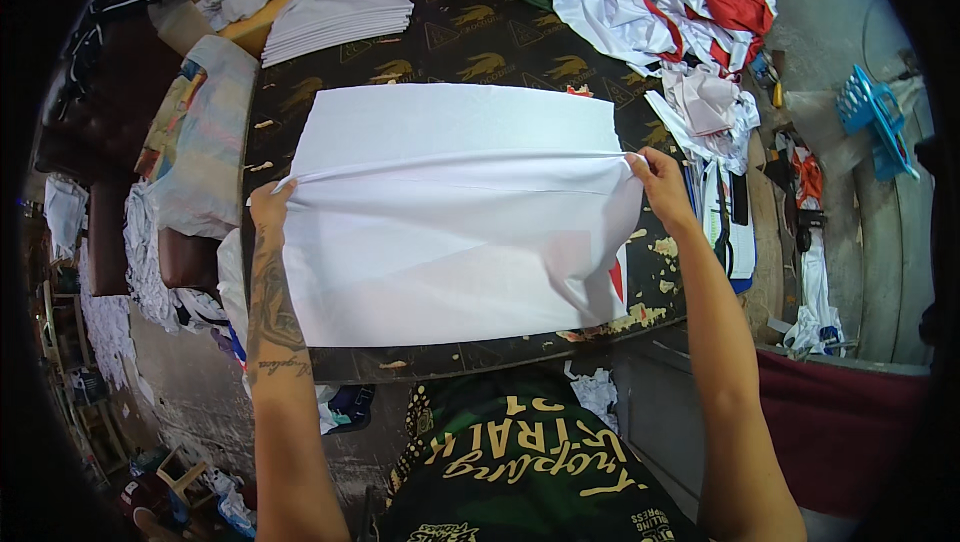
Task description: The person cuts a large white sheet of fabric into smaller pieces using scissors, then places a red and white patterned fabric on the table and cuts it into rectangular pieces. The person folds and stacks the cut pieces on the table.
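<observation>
A wide white fabric sheet [430, 282] is stretched between my hands over the dark patterned tabletop. My left hand [270, 206] pinches its left edge, and my right hand [660, 182] grips the right edge a little higher up. A taut fold runs across the cloth from one hand to the other. Beyond the fold, a white sheet [450, 122] lies flat; whether it is the same piece I cannot tell. Through the near part shows a faint pinkish patch, and a bit of red [617, 284] peeks out at the right edge beneath it.
A stack of white folded pieces [340, 17] lies at the table's far left. White and red garments [690, 2] are heaped at the far right. The dark tabletop [480, 47] has worn, chipped spots. A brown padded seat [110, 102] stands left, and a blue plastic basket [870, 117] is right.
</observation>
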`<state>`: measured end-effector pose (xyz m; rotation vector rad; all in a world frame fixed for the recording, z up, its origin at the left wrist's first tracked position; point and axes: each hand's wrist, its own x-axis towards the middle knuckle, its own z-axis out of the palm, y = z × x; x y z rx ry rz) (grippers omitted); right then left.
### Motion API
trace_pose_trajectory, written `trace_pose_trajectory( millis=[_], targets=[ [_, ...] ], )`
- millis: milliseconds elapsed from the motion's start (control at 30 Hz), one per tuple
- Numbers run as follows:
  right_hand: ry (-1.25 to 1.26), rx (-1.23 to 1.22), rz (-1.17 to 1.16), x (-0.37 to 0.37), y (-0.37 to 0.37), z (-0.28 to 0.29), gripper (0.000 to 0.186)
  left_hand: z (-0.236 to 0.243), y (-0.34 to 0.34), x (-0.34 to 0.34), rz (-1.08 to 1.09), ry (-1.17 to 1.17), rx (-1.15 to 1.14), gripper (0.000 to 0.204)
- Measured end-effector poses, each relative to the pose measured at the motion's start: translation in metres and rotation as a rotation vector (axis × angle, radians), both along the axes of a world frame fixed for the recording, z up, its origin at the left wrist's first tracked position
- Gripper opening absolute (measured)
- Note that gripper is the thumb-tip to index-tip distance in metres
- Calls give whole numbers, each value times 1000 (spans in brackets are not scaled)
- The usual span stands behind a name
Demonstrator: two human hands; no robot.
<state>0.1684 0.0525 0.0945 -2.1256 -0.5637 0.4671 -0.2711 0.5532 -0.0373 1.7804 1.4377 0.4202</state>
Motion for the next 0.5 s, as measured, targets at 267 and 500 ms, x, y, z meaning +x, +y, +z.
trace_pose_trajectory(
  millis=[267,500],
  targets=[
    [-89,-188,-173,65,59,-79,36,-14,42,65,-35,108,65,66],
    [-111,-257,-156,89,92,-96,37,-25,68,84,57,126,125,72]
  ],
)
